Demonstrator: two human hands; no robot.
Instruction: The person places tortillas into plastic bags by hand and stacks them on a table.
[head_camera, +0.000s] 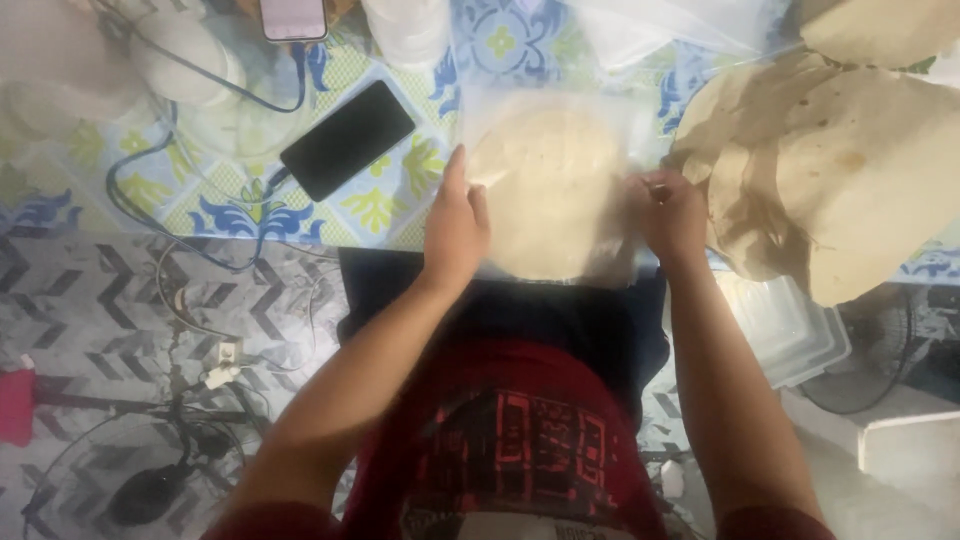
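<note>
Head camera is looking straight down at a person's two bare arms reaching to the near edge of a table (380, 215) covered in a blue, yellow and white patterned cloth. Between the hands a round, pale flatbread (550, 190) is lying inside a clear plastic bag (610, 120), right at the table's near edge and just in front of the person's red and black shirt. The left hand (455, 225) is resting against the bag's left side with the fingers pointing away from the body and the thumb lying along the edge; it seems to be pressing or lightly pinching the plastic, though blur is making the exact grip hard to read. The right hand (672, 212) is curling at the bag's right side, its fingertips bunched together as if nipping the plastic edge. Just to the right, a loose pile of flatbreads (840, 170) with brown spots is spreading across the table, touching or nearly touching the bag. A black phone (348, 138) is lying to the left of the bag, well apart from the left hand, with a dark cable (150, 215) looping from it. Below the pile, white plastic lids (790, 330) are sticking out past the table edge.
</note>
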